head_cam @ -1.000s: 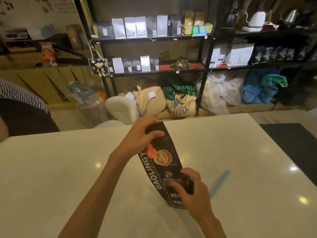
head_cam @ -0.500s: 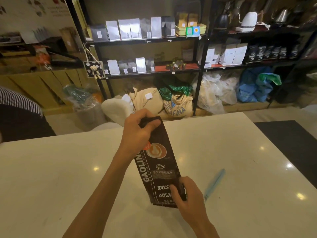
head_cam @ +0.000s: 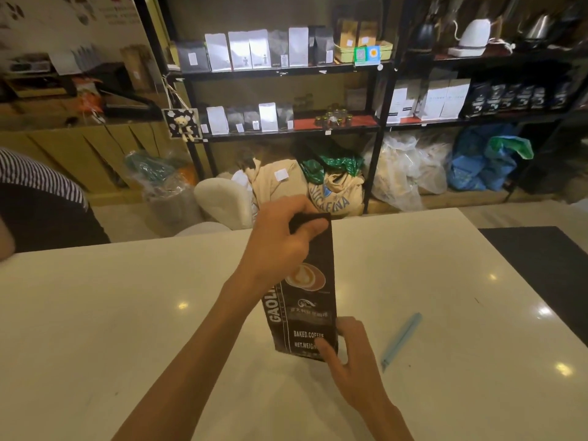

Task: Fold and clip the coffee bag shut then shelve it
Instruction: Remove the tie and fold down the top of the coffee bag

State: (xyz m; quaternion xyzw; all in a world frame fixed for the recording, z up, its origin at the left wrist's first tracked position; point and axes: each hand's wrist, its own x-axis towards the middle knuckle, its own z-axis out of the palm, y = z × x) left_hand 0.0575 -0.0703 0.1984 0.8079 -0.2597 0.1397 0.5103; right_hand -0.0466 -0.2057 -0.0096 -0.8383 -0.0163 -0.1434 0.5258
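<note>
- Since the earlier frames the tall black foil coffee bag [head_cam: 305, 300] has swung from a backward lean to nearly upright, base on the table.
- White glossy rectangular table [head_cam: 127, 313]: it bears the bag near its middle; we see a dark panel at its far right edge.
- Black metal shelving unit [head_cam: 286, 71]: it stands beyond the table, stocked with white and dark pouches, and is well apart from the bag; we judge it the shelving destination.
- Coffee bag: its top edge is pinched flat, but we see no finished fold and no clip on it.
- Left hand [head_cam: 280, 246]: thumb and fingers are closed together on the bag's top strip.
- Right hand [head_cam: 353, 354]: it is clamped on the bag's lower right corner, thumb across the printed front, steadying the base.
- Pale blue slim plastic sealing clip [head_cam: 401, 342]: it lies untouched on the table just right of the right hand.
- Progress, as we judge it: the task is at an early stage; folding, clipping and shelving all remain.
</note>
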